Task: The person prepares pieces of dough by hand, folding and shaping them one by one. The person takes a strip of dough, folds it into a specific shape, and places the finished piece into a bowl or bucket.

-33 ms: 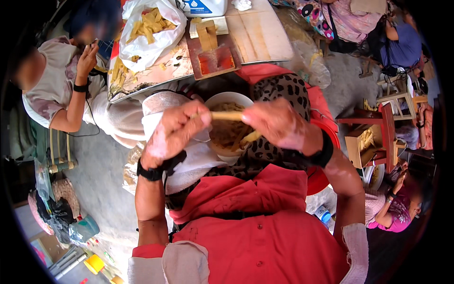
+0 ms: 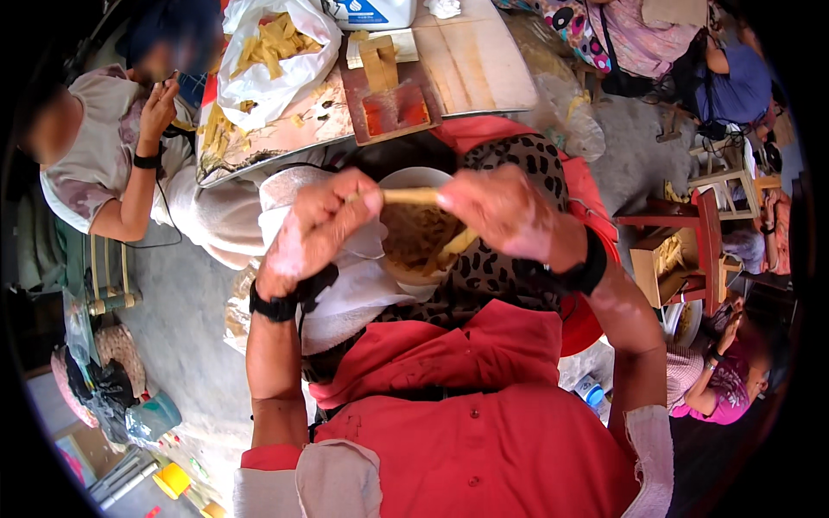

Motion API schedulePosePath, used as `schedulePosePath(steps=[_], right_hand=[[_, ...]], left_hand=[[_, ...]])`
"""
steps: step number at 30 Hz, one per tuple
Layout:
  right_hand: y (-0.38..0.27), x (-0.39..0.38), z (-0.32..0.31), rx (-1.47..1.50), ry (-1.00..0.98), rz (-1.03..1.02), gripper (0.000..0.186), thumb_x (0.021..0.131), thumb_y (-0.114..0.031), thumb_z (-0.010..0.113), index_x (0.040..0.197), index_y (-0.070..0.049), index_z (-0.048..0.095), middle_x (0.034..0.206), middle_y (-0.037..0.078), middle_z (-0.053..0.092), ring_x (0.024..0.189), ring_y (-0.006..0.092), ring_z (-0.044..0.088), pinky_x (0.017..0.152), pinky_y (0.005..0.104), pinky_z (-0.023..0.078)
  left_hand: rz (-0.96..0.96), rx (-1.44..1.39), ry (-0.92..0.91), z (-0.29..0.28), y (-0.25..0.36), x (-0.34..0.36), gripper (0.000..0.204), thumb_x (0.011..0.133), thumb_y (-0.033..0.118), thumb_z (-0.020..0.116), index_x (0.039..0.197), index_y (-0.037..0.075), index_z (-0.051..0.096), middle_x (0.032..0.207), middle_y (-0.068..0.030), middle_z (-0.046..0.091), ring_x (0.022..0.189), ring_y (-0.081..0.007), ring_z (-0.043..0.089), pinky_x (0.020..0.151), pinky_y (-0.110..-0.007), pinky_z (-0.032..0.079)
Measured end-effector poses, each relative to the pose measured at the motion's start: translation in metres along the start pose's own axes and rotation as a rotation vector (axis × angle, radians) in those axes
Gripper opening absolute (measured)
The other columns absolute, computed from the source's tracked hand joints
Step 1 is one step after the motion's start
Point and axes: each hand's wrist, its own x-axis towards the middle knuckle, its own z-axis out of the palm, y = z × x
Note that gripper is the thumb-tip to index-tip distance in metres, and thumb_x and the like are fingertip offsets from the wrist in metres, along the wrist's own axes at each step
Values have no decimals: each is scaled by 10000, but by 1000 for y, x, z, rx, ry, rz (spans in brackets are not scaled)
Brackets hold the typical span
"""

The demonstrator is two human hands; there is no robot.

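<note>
Above my lap, my left hand (image 2: 321, 226) pinches one end of a tan, narrow rolled strip (image 2: 409, 196), its fingers closed. The strip's other end is gripped by my right hand (image 2: 508, 216), whose fingers are somewhat blurred. It runs level and straight between the two. Below it, a white bowl (image 2: 393, 180) between my thighs contains brown and yellowish strips (image 2: 414, 233). A looser yellowish piece (image 2: 458, 248) shows just under my right hand; whether that hand holds it, I cannot tell.
A table ahead carries a white plastic bag (image 2: 289, 82) of tan strips, a wooden tray (image 2: 389, 112) with a block, and a white jug (image 2: 371, 13). A white cloth (image 2: 354, 302) covers my left thigh. A red basin (image 2: 583, 324) stands at right. Co-workers sit around.
Both hands and the strip between them have moved slightly up, away from my body. More of the bowl's contents shows beneath.
</note>
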Motion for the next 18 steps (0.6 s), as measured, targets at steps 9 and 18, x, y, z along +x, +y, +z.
schedulePosePath(steps=[9, 18], right_hand=[[74, 44, 14, 158, 88, 220, 199, 908, -137, 549, 766, 1, 531, 614, 174, 480, 546, 341, 482, 510, 390, 393], [109, 41, 26, 123, 104, 235, 195, 941, -135, 525, 839, 23, 576, 591, 82, 467, 528, 140, 430, 501, 290, 382]], left_hand=[[-68, -117, 139, -24, -27, 91, 175, 909, 196, 559, 806, 56, 585, 642, 69, 451, 566, -31, 374, 494, -190, 274], [-10, -77, 256, -16, -41, 114, 210, 911, 173, 577, 774, 15, 585, 617, 45, 489, 532, -28, 379, 482, -192, 296]])
